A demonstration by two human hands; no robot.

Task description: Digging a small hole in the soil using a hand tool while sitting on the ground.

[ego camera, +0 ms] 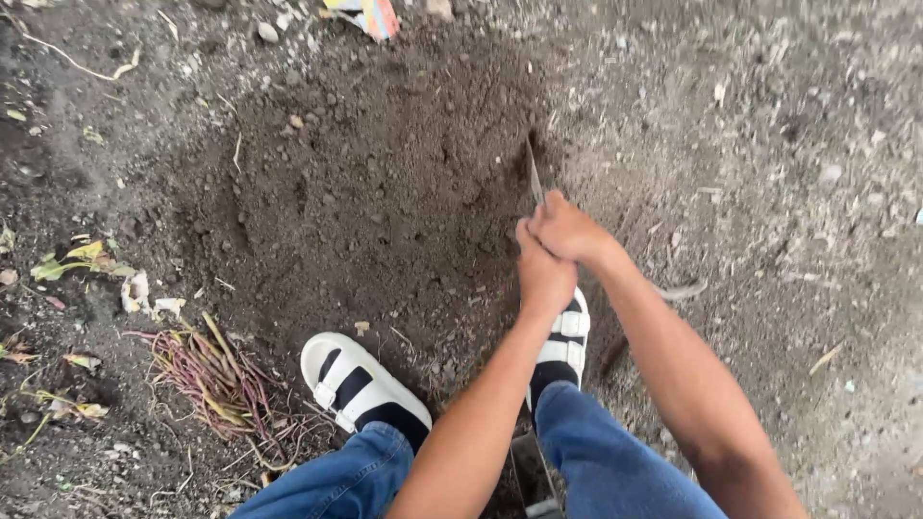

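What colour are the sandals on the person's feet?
White sandals over black socks, clearest in the head view.

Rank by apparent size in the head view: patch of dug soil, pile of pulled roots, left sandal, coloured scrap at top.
1. patch of dug soil, by far the largest.
2. pile of pulled roots.
3. left sandal; close to the roots in extent, so this order is unsure.
4. coloured scrap, smallest and partly cut off.

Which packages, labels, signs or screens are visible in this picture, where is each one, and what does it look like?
Crumpled wrapper: lies on the soil at the top edge, above the dug patch; a flattened scrap in yellow, pink and light blue, partly cut off by the frame.
No sign, screen or other label is in view.
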